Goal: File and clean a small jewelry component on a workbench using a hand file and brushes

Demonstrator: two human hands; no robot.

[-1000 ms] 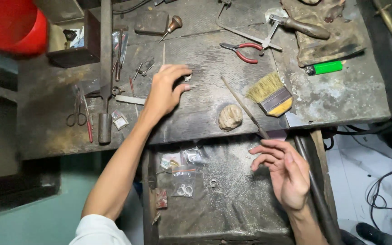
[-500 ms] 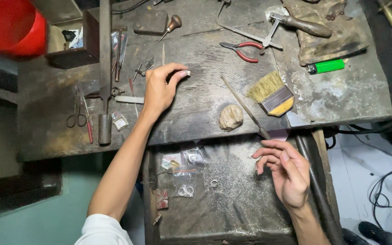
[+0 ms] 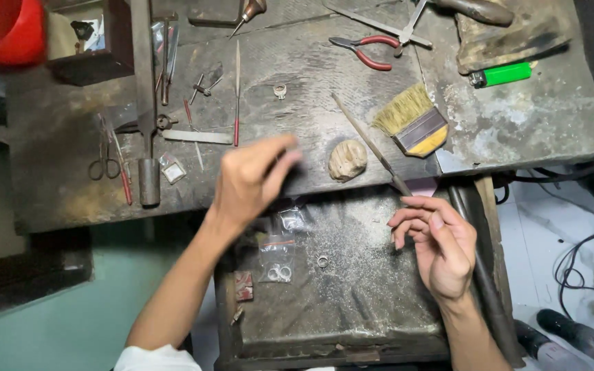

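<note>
Left hand [image 3: 252,180] has come off the dark, scarred wooden surface [image 3: 517,130]. Half a second ago it lay flat further in, fingertips by a small silver ring. Now it hangs blurred over the near edge, above the far-left corner of the grey metal drawer tray [image 3: 359,288]. Its fingers are drawn together against the thumb; the blur hides whether they pinch anything. The small silver ring [image 3: 280,90] sits uncovered and untouched on the surface, toward the far edge and well apart from that hand, so it looks left where it was. Right hand [image 3: 438,247] has barely shifted. It is over the right side of the tray, fingers loosely curled, nothing gripped. Its forefinger tip is just beside the near end of the long thin metal file [image 3: 369,143]; contact cannot be told. The file lies flat with its long axis diagonal, tip pointing to the far left and butt end reaching the near edge. It lies between a beige rounded lump [image 3: 347,160] and a yellow-handled bristle brush [image 3: 414,124]. In the tray below the left hand are small clear plastic bags [image 3: 278,271] and a loose metal ring [image 3: 322,260].
</note>
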